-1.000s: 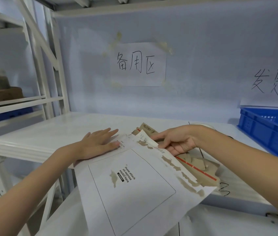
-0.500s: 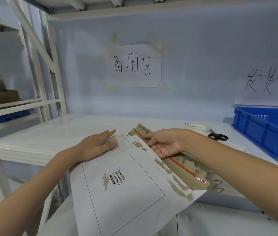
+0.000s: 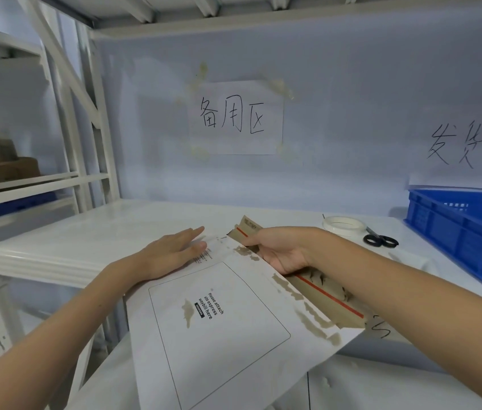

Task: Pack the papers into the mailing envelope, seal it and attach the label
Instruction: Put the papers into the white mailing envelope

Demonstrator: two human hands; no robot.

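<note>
the step in hand looks like the sealing: the mailing envelope [image 3: 219, 321] lies on the front edge of the white shelf [image 3: 101, 232], its lower part hanging over toward 6 o'clock. the left hand [image 3: 171, 253] rests flat on the envelope's upper left corner, fingers [image 3: 195, 232] stretched and open, gripping nothing, only pressing. the right hand [image 3: 281, 250] is at the brown flap [image 3: 322, 294] on the side toward 2 o'clock, its fingers curled over the flap edge, and it seems to pinch or fold it; the thumb is hidden, so i cannot tell how firm the hold is. papers are not visible, i judge they are inside. the next move calls for folding the flap along the red strip [image 3: 328, 295] and pressing it flat. the envelope is stiff white card with torn patches that show brown fibre, and a printed rounded rectangle for the waybill. a tape roll [image 3: 342, 226] and black scissors [image 3: 380, 240] lie at 2 o'clock, a blue plastic crate [image 3: 464, 232] at 3 o'clock
</note>
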